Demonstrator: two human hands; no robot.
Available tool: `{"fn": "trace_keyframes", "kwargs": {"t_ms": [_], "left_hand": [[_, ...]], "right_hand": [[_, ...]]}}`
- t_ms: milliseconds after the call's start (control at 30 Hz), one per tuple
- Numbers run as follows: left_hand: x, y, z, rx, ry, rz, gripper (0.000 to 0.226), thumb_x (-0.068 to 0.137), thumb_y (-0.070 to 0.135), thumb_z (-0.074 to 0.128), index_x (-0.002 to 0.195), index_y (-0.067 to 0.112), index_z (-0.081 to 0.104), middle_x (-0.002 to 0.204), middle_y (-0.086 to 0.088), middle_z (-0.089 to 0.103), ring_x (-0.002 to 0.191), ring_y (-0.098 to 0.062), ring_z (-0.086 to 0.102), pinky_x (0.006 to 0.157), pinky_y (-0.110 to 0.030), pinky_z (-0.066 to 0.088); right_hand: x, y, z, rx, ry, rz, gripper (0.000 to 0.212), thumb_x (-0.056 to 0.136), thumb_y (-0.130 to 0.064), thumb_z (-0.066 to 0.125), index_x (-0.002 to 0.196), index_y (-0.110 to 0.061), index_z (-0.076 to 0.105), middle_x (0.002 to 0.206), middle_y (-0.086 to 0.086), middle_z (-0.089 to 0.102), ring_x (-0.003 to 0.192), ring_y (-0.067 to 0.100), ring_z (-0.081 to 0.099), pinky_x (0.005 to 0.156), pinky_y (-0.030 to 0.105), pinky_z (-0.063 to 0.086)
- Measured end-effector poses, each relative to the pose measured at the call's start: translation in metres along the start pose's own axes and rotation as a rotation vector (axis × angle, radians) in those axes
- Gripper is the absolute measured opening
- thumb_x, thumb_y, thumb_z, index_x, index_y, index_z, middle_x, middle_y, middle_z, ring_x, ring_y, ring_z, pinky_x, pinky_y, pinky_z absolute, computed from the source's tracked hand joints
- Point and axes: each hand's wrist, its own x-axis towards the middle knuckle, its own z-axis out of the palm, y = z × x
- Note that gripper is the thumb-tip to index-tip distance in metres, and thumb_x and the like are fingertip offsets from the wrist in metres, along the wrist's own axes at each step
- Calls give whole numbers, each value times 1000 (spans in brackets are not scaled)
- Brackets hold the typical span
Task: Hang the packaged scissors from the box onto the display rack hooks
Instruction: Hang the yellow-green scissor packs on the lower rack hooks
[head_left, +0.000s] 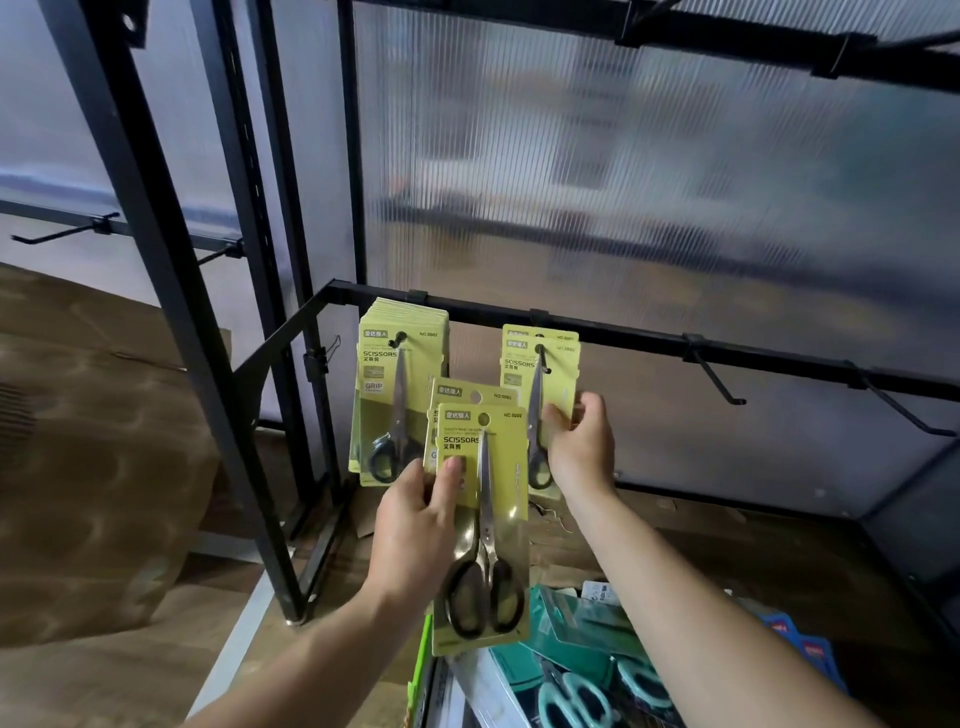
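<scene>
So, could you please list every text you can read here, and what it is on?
"SCISSORS", "NO 5002": front pack in left hand.
"SCISSORS", "GRIP", "NO 5002": left hanging stack.
"SCISSORS": right hanging packs, gripped by right hand.
Badges, fine print, box items: too blurred.

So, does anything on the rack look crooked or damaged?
The small hung bunch of packs sits staggered and slightly tilted where the right hand grips it; the full stack beside it hangs evenly. Nothing looks damaged.

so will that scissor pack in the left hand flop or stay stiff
Probably stiff: the scissor pack stands straight though the left hand pinches only one edge. Likely bottom-heavy, since the handles sit low.
</scene>
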Motion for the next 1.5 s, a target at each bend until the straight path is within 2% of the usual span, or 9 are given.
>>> {"fn": "trace_keyframes", "kwargs": {"t_ms": [133, 333, 467, 633, 800, 900, 1067, 1300, 1500], "left_hand": [[-1, 4, 3, -40, -47, -2, 48, 95, 41, 53, 89, -7, 52, 63, -4, 41, 57, -17, 38, 54, -37, 37], [1, 2, 5, -89, -69, -42, 35, 95, 43, 55, 83, 10, 60, 67, -11, 58, 64, -24, 55, 69, -59, 54], [-1, 8, 10, -90, -65, -35, 26, 96, 38, 55, 80, 18, 61, 62, 7, 61, 63, -16, 57, 70, -54, 54], [-2, 10, 17, -75, -53, -7, 29, 95, 39, 58, 71, 22, 56, 55, 9, 54, 57, -15, 52, 57, -46, 51], [-5, 16, 21, -60, -39, 84, 19, 93, 35, 60, 90, 17, 67, 72, 6, 72, 66, -2, 62, 64, -21, 50], [-8, 21, 21, -58, -29, 96, 24, 99, 30, 52, 80, 18, 60, 54, 21, 60, 51, 8, 51, 50, -8, 38], [-3, 16, 17, 14, 88, 59, 34, 100, 34, 49, 75, 12, 51, 48, 12, 38, 42, -4, 31, 41, -15, 28], [3, 11, 5, 65, 173, 1, 37, 99, 37, 49, 74, 10, 52, 55, 2, 53, 53, -22, 48, 55, -37, 43], [0, 14, 6, 0, 75, 32, 34, 100, 32, 50, 80, 5, 55, 55, 2, 50, 42, -8, 40, 41, -23, 36]], "right_hand": [[18, -3, 6, -58, -27, 61, 32, 96, -31, 58, 118, -9, 49, 112, 7, 63, 93, 23, 60, 76, 33, 46], [15, 4, -7, -131, -44, 51, 41, 96, -38, 57, 124, -9, 47, 120, 10, 56, 98, 24, 57, 75, 31, 43], [-14, -2, -24, -66, -101, 14, 33, 100, -33, 49, 124, -11, 51, 111, -4, 55, 95, 12, 53, 71, 21, 40], [-51, -13, -43, 205, -262, -49, 10, 100, -37, 48, 98, -29, 55, 95, -24, 57, 87, -13, 55, 73, 2, 38], [-53, -10, -45, 118, -249, -194, 13, 92, -24, 65, 104, -22, 62, 97, -7, 70, 91, 6, 65, 80, 20, 51], [-47, -16, -48, 161, -199, -190, 11, 94, -20, 62, 105, -21, 62, 98, -8, 69, 92, 5, 65, 76, 12, 48], [-32, -26, -49, 182, -109, -165, 15, 96, -16, 59, 109, -23, 60, 98, -17, 65, 91, -7, 59, 73, 7, 43], [-14, -26, -34, 100, -8, -151, 22, 96, -19, 60, 117, -12, 61, 105, -2, 67, 96, 13, 62, 79, 21, 47], [-3, -25, -23, 30, 59, -176, 16, 95, -20, 60, 110, -14, 59, 89, -11, 60, 79, 5, 55, 67, 16, 43]]}}
